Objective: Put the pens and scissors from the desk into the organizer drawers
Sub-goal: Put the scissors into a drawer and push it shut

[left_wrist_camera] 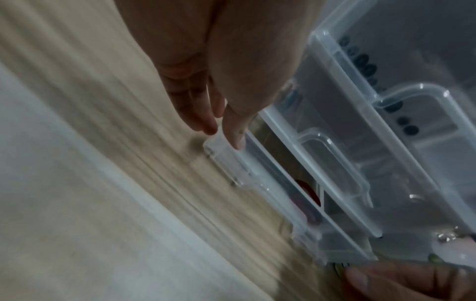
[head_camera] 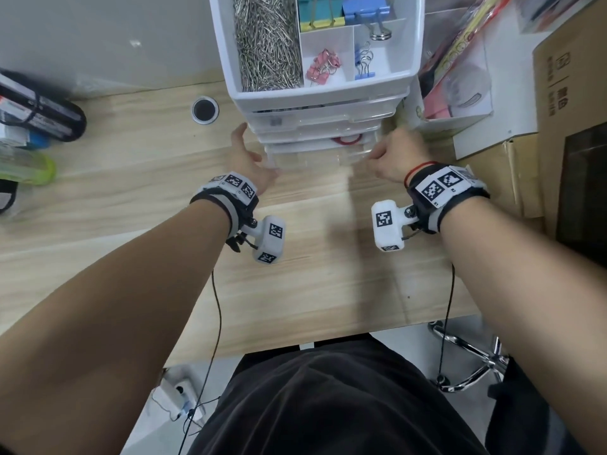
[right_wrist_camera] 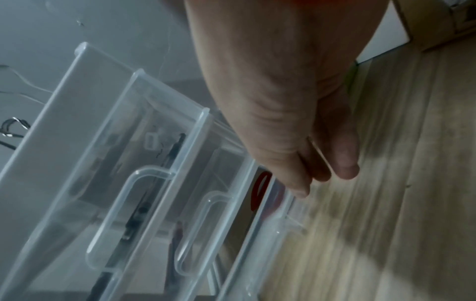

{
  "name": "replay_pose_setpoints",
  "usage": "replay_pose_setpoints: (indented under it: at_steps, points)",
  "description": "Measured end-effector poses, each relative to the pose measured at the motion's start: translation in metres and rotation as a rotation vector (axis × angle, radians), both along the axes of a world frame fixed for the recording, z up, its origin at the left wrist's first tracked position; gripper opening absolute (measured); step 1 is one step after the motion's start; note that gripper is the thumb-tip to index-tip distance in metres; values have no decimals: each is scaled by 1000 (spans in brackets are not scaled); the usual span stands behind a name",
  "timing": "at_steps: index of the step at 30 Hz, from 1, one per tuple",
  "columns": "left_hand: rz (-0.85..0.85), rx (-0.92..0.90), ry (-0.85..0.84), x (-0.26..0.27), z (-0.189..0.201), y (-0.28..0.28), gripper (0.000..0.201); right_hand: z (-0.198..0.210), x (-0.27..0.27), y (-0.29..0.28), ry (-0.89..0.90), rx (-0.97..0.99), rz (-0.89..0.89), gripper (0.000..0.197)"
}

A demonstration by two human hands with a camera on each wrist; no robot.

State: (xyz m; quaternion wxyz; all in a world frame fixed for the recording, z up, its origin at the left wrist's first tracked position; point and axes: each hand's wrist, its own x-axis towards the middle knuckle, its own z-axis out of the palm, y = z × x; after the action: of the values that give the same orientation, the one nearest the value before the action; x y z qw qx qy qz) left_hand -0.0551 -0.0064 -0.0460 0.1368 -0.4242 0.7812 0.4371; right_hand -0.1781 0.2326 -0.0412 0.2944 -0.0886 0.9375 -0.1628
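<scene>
The white organizer (head_camera: 407,77) stands at the back of the desk with clear drawers stacked below its top tray. Its lowest drawer (head_camera: 315,157) sticks out a little. My left hand (head_camera: 253,156) touches that drawer's left front corner, with the thumb (left_wrist_camera: 234,134) lying on the rim and the fingers straight. On the right front corner rests my right hand (head_camera: 387,152), its fingertips (right_wrist_camera: 301,187) against the drawer front. Red scissors handles (head_camera: 345,139) (right_wrist_camera: 260,187) (left_wrist_camera: 306,193) show through the clear plastic. Dark pens (right_wrist_camera: 134,220) lie in a drawer higher up.
The top tray holds paper clips (head_camera: 266,44) and binder clips (head_camera: 323,65). A cable hole (head_camera: 205,110) sits left of the organizer, bags (head_camera: 39,110) at the far left. Cardboard boxes (head_camera: 571,93) crowd the right. Bare wooden desk (head_camera: 312,257) lies in front of the drawers.
</scene>
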Motion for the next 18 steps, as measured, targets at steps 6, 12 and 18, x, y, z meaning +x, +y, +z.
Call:
replay_pose_setpoints:
  at_steps: [6,12,18]
  points:
    - [-156,-91,-37,-22,1,-13,64,-13,-9,-3,31,94,-140,40]
    - [-173,-176,-45,-32,-2,-15,45,-15,-18,-18,5,20,-107,32]
    - [-164,-221,-70,-40,-1,-17,41,-18,-20,-24,42,7,-188,31]
